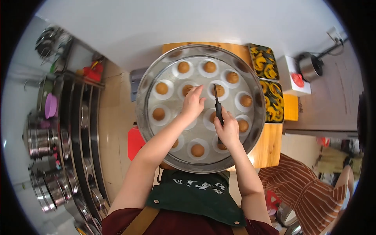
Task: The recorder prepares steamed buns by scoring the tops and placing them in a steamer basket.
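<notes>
A large round metal steamer tray point(141, 113) holds several round brown dough balls point(197, 150), each on a white paper disc point(189, 73). My right hand point(228, 128) is closed round the black handle of a narrow-bladed knife point(217, 102). Its blade points away from me, over a ball point(218, 90) with marks on top. To its left, my left hand point(193, 102) has its fingers stretched out and holds nothing. It partly hides another ball point(187, 90); I cannot tell whether it touches it. Both forearms hide some balls on the near side.
The tray sits on a wooden table point(270, 143). Two dark trays of yellow-orange slices point(259, 62) stand at its right. A white box point(291, 72) lies beyond them. Metal shelves with pots point(41, 143) line the left. A person in a striped brown garment point(299, 188) is at the lower right.
</notes>
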A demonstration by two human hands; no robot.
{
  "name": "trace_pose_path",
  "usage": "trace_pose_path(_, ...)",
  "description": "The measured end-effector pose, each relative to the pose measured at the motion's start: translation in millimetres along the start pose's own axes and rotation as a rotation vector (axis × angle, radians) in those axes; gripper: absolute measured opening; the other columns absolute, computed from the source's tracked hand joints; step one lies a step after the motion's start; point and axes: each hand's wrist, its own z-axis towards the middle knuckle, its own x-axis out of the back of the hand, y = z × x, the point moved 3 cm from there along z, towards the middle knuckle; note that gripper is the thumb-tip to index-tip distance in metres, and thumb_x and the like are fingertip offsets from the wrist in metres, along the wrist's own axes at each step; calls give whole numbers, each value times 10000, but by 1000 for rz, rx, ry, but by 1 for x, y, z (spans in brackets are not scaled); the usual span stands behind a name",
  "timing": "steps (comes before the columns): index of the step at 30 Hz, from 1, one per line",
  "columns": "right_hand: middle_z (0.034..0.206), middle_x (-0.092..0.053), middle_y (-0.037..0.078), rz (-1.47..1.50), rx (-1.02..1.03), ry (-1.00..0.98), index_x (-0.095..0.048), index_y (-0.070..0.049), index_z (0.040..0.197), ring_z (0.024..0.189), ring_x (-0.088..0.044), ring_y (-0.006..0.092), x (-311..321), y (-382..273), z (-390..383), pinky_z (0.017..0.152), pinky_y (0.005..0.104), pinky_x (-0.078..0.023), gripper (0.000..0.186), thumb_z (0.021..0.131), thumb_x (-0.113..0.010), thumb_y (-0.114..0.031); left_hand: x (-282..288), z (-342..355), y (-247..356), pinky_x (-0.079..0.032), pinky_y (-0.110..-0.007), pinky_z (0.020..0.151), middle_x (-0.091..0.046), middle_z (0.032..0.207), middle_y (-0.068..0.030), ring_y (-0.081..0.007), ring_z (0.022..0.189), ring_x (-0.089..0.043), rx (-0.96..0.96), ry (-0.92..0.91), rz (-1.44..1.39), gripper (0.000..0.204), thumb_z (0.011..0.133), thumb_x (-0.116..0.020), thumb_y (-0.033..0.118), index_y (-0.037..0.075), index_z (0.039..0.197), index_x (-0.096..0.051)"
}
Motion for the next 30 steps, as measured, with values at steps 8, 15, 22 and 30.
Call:
trace_pose_path(8, 864, -576, 187, 17, 241, -210, -483, 3, 1159, 746, -590, 352, -74, -51, 22, 652, 429, -480, 450, 750, -566, -165, 101, -32, -66, -456, -356, 746, -549, 1010, -161, -296, 845, -556, 231, 430, 279, 488, 656, -661, 7, -2, 1118, -506)
trace_pose_path(15, 870, -575, 184, -69, 299, -306, -471, -2, 1138, 754, -590, 353, -127, -70, 54, 658, 434, -480, 432, 750, -551, -175, 105, -16, -91, -442, -391, 815, -559, 1015, -180, -354, 947, -541, 327, 340, 256, 465, 621, -669, -7, -10, 1069, -543)
trace_pose_path(22, 861, -581, 197, -86, 322, -261, -506, 6, 1082, 738, -594, 353, -142, -70, 62, 653, 436, -479, 390, 738, -565, -167, 104, -12, -98, -480, -340, 767, -619, 952, -149, -298, 862, -602, 324, 349, 161, 358, 615, -671, -38, 4, 968, -627)
trace_pose_path(30, 830, -577, 206, -88, 345, -280, -489, 22, 1100, 723, -592, 360, -147, -62, 53, 643, 433, -480, 419, 734, -570, -165, 105, -13, -95, -478, -345, 755, -623, 915, -153, -309, 844, -601, 360, 337, 201, 327, 640, -655, -25, 25, 963, -637)
